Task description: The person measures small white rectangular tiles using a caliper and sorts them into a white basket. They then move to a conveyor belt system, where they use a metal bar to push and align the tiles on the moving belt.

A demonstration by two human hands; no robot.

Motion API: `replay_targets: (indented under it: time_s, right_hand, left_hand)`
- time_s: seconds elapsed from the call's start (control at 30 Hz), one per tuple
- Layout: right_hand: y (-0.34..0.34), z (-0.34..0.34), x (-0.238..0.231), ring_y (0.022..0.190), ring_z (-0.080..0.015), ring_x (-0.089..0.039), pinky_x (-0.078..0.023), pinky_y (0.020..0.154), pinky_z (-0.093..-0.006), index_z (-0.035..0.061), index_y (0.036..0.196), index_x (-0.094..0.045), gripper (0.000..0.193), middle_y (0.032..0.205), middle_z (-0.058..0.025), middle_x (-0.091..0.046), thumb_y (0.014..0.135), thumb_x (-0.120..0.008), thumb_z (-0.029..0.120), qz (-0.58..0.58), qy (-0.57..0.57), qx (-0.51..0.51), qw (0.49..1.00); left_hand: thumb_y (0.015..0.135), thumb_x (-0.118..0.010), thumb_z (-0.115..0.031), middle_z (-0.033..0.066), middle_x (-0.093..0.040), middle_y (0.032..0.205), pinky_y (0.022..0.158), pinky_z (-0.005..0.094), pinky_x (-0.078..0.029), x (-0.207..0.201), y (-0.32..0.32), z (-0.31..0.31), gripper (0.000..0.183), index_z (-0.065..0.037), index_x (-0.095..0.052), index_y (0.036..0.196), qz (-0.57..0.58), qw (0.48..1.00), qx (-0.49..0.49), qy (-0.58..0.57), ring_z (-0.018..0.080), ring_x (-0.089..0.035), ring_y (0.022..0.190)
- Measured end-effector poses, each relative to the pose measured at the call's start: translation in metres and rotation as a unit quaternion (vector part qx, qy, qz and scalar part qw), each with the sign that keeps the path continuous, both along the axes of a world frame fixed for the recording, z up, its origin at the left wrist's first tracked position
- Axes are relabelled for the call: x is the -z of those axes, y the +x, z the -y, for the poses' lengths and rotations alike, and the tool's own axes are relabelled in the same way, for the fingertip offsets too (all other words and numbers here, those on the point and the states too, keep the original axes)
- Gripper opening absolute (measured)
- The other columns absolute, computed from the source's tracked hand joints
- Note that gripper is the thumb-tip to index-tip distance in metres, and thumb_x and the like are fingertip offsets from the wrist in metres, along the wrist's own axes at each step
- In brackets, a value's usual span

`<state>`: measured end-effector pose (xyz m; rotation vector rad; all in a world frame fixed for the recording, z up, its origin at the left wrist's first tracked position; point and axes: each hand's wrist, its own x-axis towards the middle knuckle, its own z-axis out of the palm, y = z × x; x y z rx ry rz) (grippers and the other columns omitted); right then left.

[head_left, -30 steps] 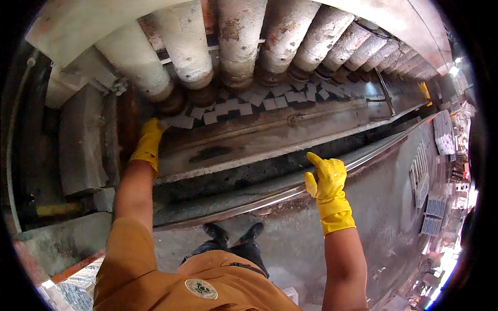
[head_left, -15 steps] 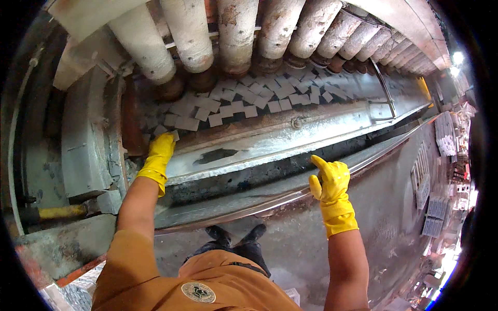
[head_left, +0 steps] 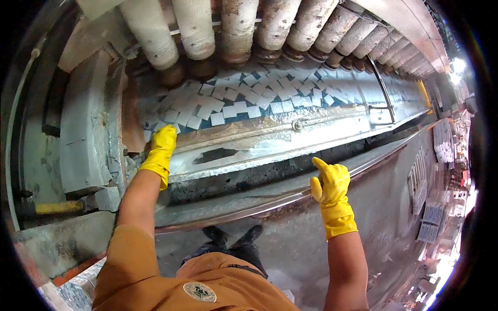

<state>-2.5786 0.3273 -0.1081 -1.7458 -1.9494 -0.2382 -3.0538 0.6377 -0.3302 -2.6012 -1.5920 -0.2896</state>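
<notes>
Many pale, square, flat tiles [head_left: 277,107] lie loosely scattered on a wet bed. My left hand [head_left: 165,137], in a yellow rubber glove, reaches to the left end of these tiles. Its fingers are closed and touch the tiles there; whether one is pinched in them is hidden. To the right, my right hand [head_left: 332,184], in a matching glove, hangs above the trough edge. Its thumb and index finger stand apart, the other fingers curl, and nothing is in it.
A row of thick, crusted cylinders [head_left: 237,31] overhangs the tiles. A metal ledge [head_left: 270,137] and a dark trough [head_left: 233,181] run along my side. At left stands a worn block wall [head_left: 85,135]; at right are stacked slabs [head_left: 431,220]. A metal bar [head_left: 382,88] crosses the bed.
The view has shifted slightly, and the tiles look brighter and bluer. My left hand has moved a little farther out among the tiles. My right hand holds nearly the same pose.
</notes>
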Motion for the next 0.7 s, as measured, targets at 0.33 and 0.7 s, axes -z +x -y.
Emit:
replay_targets:
  time_s: [0.33, 0.7]
  right_hand:
    - [0.003, 0.0, 0.007, 0.055, -0.028, -0.055, -0.043, 0.062, -0.0428, 0.0064, 0.115, -0.073, 0.049, 0.059, -0.003, -0.055, 0.077, -0.073, 0.037, 0.027, 0.027, 0.0, 0.999]
    - [0.001, 0.0, 0.004, 0.06, -0.0298, -0.056, -0.043, 0.065, -0.0426, 0.0047, 0.117, -0.072, 0.044, 0.064, -0.0061, -0.056, 0.087, -0.065, 0.036, 0.017, 0.019, -0.009, 1.0]
  left_hand:
    - [0.09, -0.062, -0.016, 0.0153, -0.072, 0.115, 0.086, 0.0504, -0.055, -0.009, 0.008, -0.005, 0.019, -0.014, -0.074, 0.105, 0.014, 0.997, 0.035, -0.061, 0.0379, -0.069, 0.102]
    - [0.086, -0.075, -0.035, 0.0162, -0.071, 0.118, 0.095, 0.0489, -0.052, 0.006, 0.005, 0.012, 0.043, -0.008, -0.07, 0.12, 0.146, 0.981, -0.119, -0.04, 0.0387, -0.065, 0.113]
